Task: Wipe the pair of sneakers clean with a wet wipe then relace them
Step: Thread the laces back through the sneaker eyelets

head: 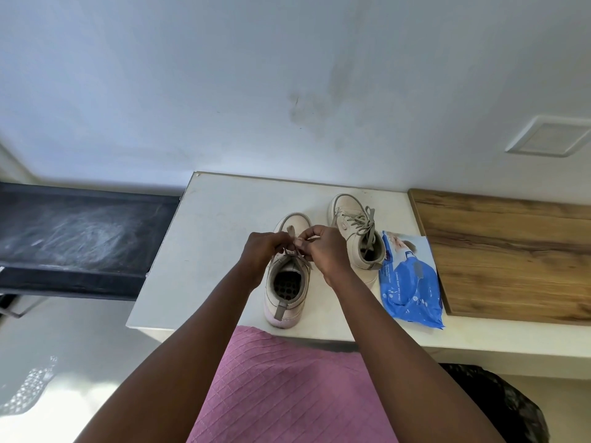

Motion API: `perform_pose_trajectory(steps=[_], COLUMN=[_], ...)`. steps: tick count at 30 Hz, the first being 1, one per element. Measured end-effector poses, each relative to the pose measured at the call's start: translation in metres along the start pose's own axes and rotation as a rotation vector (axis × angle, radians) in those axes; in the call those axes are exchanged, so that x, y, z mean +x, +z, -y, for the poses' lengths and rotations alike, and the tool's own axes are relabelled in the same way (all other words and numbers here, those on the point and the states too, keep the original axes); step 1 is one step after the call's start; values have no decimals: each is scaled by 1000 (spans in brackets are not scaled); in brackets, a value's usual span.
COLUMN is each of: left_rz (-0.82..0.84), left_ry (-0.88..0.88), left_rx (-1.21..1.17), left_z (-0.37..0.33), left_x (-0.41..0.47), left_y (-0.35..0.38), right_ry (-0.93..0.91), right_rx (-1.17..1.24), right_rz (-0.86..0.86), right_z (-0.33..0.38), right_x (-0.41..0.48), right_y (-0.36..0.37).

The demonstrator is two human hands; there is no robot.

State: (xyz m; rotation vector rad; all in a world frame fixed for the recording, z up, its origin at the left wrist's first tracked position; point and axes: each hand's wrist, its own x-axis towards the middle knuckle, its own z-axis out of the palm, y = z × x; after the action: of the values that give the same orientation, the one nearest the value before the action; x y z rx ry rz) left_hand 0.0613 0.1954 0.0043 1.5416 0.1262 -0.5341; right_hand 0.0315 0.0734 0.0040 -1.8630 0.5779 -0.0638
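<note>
Two beige sneakers stand on a white table [204, 238], toes pointing away from me. The near sneaker [286, 289] is right in front of me, heel toward my body. My left hand [263, 247] and my right hand [323, 247] meet over its lacing area, and each pinches a piece of its grey lace [291, 233]. The far sneaker [358, 235] sits to the right and further back, with its grey laces tied in a bow. A blue wet wipe pack [411, 282] lies flat to the right of the sneakers.
A wooden board [511, 251] covers the surface to the right of the wipe pack. A black bench-like surface [80, 241] stands left of the table. A dark bag [499, 407] sits low at the right, and a white wall runs behind the table.
</note>
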Motion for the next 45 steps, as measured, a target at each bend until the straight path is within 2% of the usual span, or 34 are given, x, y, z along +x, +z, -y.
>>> perform_pose_trajectory(steps=[5,9,13,17,21,25,28,30,33,36,42,45], left_rz=[-16,-18,-6,18,-6,-97,-119,-115,-96,-93,-91,-135], left_ry=[-7,-33,25,91,125,293,336,333,358,426,752,697], left_rx=[-63,-138,-34,55,288,544,642,660,706,756,869,683], left_z=[7,9,7,6,9,3,1,1,4,11,25,25], left_x=[3,3,6,7,7,-2,-8,-9,-8,-4,-1,0], left_y=[0,0,-3,-7,-14,-7,-3,-4,-4,-6,-10,-5], right_ry=[50,76,-41,-76,-190,-283,-227,-146,83,214,246,245], right_rx=[112,206,63,19,-171,-496,-531,-426,25,269,324,267], right_rz=[-45,-8,36,-28,-64,47,123,171,310,351,370,308], right_z=[0,-2,2,0,1,6,7,6,-2,-15,-14,-12], right_x=[-6,-5,-7,-3,-5,-7,-3,-2,-2,5,10,10], right_y=[3,3,-3,-4,2,4,1,0,0,0,-5,-8])
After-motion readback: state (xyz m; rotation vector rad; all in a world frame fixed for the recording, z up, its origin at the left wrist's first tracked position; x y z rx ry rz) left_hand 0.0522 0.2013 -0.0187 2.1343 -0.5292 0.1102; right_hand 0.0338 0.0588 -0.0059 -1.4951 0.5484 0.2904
